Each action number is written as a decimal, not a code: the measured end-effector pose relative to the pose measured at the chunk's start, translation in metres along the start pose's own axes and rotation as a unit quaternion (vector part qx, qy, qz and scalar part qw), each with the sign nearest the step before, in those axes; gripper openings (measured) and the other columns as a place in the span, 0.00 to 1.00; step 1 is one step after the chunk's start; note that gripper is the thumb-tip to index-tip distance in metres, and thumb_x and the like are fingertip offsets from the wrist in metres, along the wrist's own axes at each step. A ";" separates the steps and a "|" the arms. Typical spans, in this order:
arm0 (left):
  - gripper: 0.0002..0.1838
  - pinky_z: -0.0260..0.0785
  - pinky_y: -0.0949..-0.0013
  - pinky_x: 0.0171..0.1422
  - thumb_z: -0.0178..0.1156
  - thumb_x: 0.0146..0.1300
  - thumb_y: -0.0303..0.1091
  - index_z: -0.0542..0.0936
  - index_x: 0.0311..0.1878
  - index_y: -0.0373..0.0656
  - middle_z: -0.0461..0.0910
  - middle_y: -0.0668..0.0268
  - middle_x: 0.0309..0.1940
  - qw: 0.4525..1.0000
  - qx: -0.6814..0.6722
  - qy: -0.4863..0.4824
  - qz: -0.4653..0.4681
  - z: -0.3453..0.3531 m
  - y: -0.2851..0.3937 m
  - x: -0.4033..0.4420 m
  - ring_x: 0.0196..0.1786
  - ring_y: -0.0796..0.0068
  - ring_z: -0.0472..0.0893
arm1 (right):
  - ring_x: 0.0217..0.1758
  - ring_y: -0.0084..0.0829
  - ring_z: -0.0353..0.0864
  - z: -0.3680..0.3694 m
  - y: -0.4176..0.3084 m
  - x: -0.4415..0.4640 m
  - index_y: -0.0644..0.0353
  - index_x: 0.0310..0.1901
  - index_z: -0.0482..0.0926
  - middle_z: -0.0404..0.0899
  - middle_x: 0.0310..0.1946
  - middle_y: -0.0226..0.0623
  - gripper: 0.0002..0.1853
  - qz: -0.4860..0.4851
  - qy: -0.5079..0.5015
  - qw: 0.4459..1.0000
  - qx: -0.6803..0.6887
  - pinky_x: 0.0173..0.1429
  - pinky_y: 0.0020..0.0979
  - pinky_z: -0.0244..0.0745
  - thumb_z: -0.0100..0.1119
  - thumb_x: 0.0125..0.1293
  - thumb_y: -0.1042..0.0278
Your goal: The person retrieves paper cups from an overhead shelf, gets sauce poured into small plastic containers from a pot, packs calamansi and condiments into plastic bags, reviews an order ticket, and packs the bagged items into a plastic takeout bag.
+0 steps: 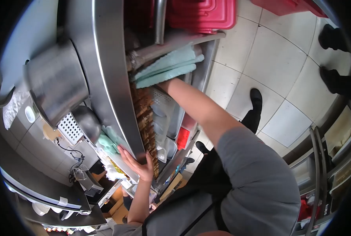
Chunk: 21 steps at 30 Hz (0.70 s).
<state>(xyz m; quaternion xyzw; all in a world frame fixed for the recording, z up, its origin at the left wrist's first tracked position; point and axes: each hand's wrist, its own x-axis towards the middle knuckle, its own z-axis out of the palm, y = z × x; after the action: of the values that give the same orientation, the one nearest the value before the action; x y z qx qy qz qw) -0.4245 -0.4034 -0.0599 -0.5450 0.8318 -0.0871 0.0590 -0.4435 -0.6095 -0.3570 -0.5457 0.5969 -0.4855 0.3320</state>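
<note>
My left hand (138,163) rests with its fingers spread on the edge of the steel counter (114,78), beside a crumpled green cloth (108,141). My right arm reaches below the counter, and the right hand is mostly hidden under a folded light-green cloth (169,67). That cloth lies over the end of a shelf that holds a row of brown stacked pieces (144,114) and clear plastic containers (159,122). What the right hand's fingers do cannot be seen.
A large steel pot (57,80), a steel bowl (87,122) and a perforated tray (70,128) stand on the counter. A red lidded bin (203,13) is beyond the shelf. Another person's dark shoes (333,37) are on the tiled floor (274,59). Metal racks stand behind me.
</note>
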 end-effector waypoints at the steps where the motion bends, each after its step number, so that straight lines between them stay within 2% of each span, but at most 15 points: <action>1: 0.41 0.42 0.49 0.66 0.57 0.50 0.28 0.46 0.65 0.38 0.48 0.44 0.63 1.000 0.004 0.003 0.000 0.001 0.000 0.000 0.65 0.44 0.51 | 0.48 0.37 0.72 0.010 0.003 0.008 0.59 0.44 0.75 0.71 0.49 0.44 0.15 0.040 -0.052 0.997 -0.038 0.55 0.36 0.64 0.48 0.55 0.65; 3: 0.40 0.46 0.46 0.63 0.57 0.50 0.29 0.47 0.64 0.36 0.50 0.38 0.60 1.000 0.007 0.002 0.000 0.000 0.001 0.002 0.61 0.38 0.55 | 0.48 0.37 0.72 0.031 0.013 0.014 0.59 0.44 0.76 0.71 0.49 0.43 0.15 0.095 -0.129 0.984 -0.075 0.55 0.35 0.64 0.48 0.55 0.64; 5: 0.40 0.46 0.46 0.63 0.57 0.50 0.29 0.47 0.64 0.37 0.50 0.38 0.60 1.000 0.004 0.004 -0.001 0.000 0.000 0.004 0.61 0.37 0.55 | 0.48 0.37 0.72 0.041 0.021 0.013 0.59 0.44 0.76 0.71 0.49 0.43 0.15 0.124 -0.172 0.973 -0.094 0.55 0.35 0.64 0.48 0.55 0.64; 10: 0.41 0.44 0.48 0.65 0.57 0.48 0.26 0.47 0.64 0.38 0.50 0.40 0.61 1.000 -0.019 -0.001 0.002 -0.002 -0.001 0.004 0.63 0.40 0.53 | 0.48 0.36 0.72 0.025 0.026 0.004 0.59 0.43 0.76 0.72 0.49 0.42 0.15 0.127 -0.190 0.967 -0.108 0.55 0.35 0.64 0.49 0.55 0.64; 17: 0.39 0.44 0.49 0.64 0.56 0.48 0.25 0.48 0.64 0.36 0.49 0.41 0.62 0.999 -0.039 -0.004 -0.001 -0.009 0.002 0.004 0.63 0.40 0.53 | 0.48 0.34 0.72 -0.085 0.010 0.021 0.59 0.43 0.76 0.72 0.48 0.41 0.16 0.092 -0.222 0.961 -0.133 0.55 0.34 0.64 0.49 0.55 0.63; 21: 0.39 0.45 0.50 0.65 0.56 0.47 0.25 0.49 0.63 0.36 0.49 0.42 0.62 0.999 -0.049 0.002 0.001 -0.012 0.001 0.004 0.63 0.42 0.53 | 0.47 0.33 0.73 -0.163 -0.012 0.026 0.59 0.42 0.77 0.72 0.48 0.41 0.16 0.090 -0.390 0.912 -0.092 0.55 0.34 0.64 0.50 0.54 0.63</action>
<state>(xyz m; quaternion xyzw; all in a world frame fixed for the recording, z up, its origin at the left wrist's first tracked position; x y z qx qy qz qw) -0.4293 -0.4052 -0.0483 -0.5464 0.8357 -0.0467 0.0305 -0.5954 -0.5985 -0.2915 -0.6639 0.5085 -0.1453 0.5288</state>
